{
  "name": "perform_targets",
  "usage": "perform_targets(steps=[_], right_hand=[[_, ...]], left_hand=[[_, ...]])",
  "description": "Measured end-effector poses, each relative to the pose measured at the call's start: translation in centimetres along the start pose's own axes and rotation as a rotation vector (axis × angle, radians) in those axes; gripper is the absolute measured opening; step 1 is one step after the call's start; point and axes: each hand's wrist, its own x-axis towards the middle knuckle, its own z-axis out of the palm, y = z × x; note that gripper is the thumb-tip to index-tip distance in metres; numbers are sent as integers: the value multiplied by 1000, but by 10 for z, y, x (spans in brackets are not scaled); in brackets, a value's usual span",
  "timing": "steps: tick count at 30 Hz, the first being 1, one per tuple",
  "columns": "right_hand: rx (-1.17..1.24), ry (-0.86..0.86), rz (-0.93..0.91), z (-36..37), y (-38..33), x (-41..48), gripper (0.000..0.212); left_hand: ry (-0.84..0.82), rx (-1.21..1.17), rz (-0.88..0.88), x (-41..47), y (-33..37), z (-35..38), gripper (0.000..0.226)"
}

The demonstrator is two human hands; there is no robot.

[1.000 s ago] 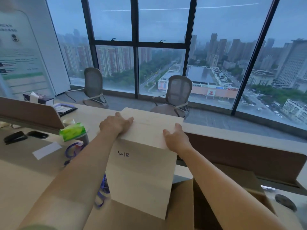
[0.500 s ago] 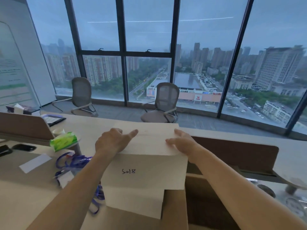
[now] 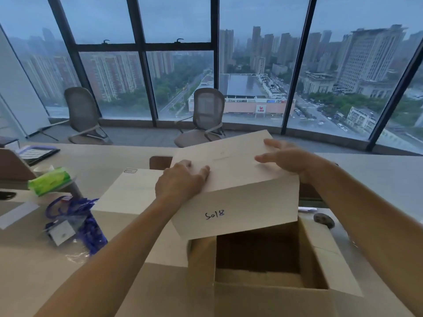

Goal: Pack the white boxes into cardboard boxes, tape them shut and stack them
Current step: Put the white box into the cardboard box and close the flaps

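Observation:
A white box marked "5018" hangs tilted over the open cardboard box, whose flaps stand up and whose inside is dark. My left hand grips the white box's near left top edge. My right hand lies on its right top with the fingers spread over the far corner. A second white box rests on the desk to the left, partly under the lifted one.
A bag of blue lanyards and a green tissue pack lie at the left. Brown desk dividers run along the back. Two office chairs stand by the windows. A round dark object sits at the right.
The white box marked "5018" has been lifted off the lower white box and swung right, over the open cardboard box. Both hands moved right with it.

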Motion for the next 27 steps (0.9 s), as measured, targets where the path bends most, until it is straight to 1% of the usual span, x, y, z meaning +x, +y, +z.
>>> perform_targets(steps=[5, 8, 12, 19, 23, 27], right_hand=[[2, -1, 0, -45, 71, 6, 76], [65, -41, 14, -57, 111, 14, 76], [229, -137, 71, -54, 143, 17, 74], [271, -139, 91, -29, 175, 10, 70], [298, -118, 115, -9, 188, 1, 67], [318, -94, 178, 8, 210, -9, 63]], left_hand=[[-47, 37, -32, -5, 49, 54, 70], [-68, 32, -86, -13, 65, 85, 71], [-95, 64, -117, -24, 74, 111, 67], [-125, 83, -178, -22, 48, 137, 64], [-140, 58, -168, -24, 31, 153, 59], [-188, 41, -163, -30, 16, 175, 59]])
